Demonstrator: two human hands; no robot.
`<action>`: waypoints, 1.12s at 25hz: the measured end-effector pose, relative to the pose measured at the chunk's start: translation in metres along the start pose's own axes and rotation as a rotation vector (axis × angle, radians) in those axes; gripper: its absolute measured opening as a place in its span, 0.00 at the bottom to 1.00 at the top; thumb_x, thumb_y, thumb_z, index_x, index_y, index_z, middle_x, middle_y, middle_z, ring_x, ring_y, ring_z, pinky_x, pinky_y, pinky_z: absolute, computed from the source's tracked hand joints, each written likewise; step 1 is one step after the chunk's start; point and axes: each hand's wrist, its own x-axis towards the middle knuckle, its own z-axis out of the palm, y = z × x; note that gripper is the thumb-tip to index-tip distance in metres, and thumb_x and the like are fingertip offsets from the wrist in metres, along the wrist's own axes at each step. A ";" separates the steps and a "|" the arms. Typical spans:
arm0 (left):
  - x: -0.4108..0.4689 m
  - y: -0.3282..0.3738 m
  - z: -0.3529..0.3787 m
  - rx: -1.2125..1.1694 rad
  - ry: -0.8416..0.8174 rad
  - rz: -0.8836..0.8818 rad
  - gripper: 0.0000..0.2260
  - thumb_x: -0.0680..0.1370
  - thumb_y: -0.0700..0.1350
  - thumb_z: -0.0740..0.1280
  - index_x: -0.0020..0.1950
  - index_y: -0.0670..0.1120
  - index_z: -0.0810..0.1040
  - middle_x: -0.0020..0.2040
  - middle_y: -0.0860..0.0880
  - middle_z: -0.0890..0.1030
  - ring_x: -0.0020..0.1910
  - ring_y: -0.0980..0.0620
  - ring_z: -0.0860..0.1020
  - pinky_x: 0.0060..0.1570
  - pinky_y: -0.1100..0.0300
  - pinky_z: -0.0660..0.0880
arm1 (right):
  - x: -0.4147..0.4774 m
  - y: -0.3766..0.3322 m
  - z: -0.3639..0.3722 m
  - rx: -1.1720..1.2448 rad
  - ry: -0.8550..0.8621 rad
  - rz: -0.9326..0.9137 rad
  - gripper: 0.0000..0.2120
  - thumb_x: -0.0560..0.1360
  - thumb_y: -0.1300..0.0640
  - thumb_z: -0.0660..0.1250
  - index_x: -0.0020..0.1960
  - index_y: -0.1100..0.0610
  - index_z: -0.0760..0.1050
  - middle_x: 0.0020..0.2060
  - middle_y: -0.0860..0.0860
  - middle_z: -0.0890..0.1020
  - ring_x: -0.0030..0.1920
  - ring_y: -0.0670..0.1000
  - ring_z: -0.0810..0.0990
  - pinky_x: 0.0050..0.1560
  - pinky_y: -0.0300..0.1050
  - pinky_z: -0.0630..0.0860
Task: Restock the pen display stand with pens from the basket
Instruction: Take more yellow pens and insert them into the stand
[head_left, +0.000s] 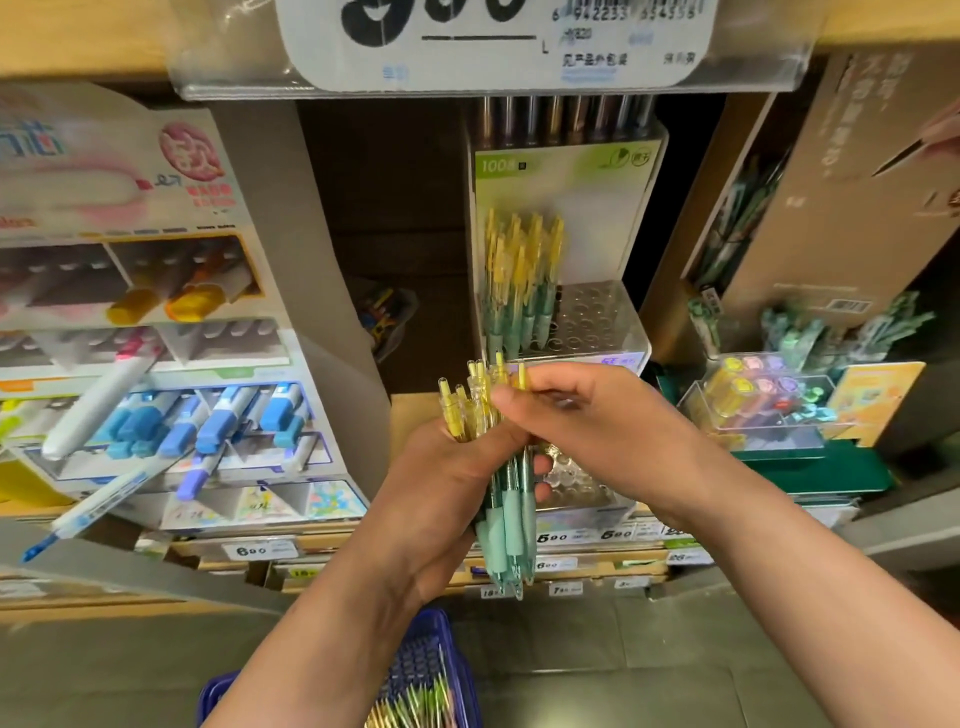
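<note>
I am looking at the pen display stand (597, 317) at twelve o'clock from the hands. Its clear perforated tray is showing open holes across the right half, while the stocked pens (519, 280), yellow on top and green below, are crowding the left half. A lower tier of holes is showing just behind the hands, partly hidden by them. Above the stand, a big price label (493, 47) is hanging off the upper shelf and closing the headroom. A dark gap is lying open at eleven o'clock.

A marker display (156, 364) is filling nine o'clock, with a few markers leaning out over its front. At three o'clock a clear box (763, 410) of coloured pieces is sitting near the stand, and a brown carton (831, 208) is leaning at two o'clock. The blue basket (441, 639) is lying at six o'clock with more pens inside, partly covered by the left forearm.

The left hand (441, 483) is gripping a bundle of pens (506, 509) upright, tips pointing down. The right hand (587, 415) is reaching across from three o'clock, fingers curling over and pinching the bundle's yellow tops.
</note>
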 end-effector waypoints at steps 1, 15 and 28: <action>0.000 -0.002 0.000 0.014 -0.016 0.002 0.12 0.79 0.47 0.70 0.59 0.40 0.83 0.44 0.43 0.83 0.41 0.48 0.80 0.42 0.57 0.79 | -0.001 0.000 -0.003 0.062 -0.030 0.031 0.14 0.77 0.42 0.70 0.41 0.51 0.82 0.34 0.52 0.81 0.30 0.50 0.80 0.33 0.39 0.79; 0.000 -0.009 -0.008 0.056 -0.041 0.056 0.11 0.82 0.46 0.68 0.59 0.41 0.83 0.48 0.43 0.83 0.42 0.49 0.80 0.43 0.58 0.79 | -0.001 0.013 -0.019 0.315 0.146 0.035 0.12 0.73 0.57 0.75 0.55 0.60 0.82 0.39 0.56 0.87 0.39 0.52 0.85 0.45 0.41 0.81; 0.001 -0.010 -0.005 -0.237 0.014 -0.069 0.04 0.79 0.42 0.70 0.50 0.42 0.81 0.41 0.44 0.77 0.37 0.50 0.77 0.41 0.58 0.80 | 0.056 -0.035 -0.051 -0.049 0.639 -0.386 0.03 0.77 0.57 0.73 0.49 0.51 0.83 0.40 0.49 0.87 0.41 0.49 0.87 0.49 0.49 0.84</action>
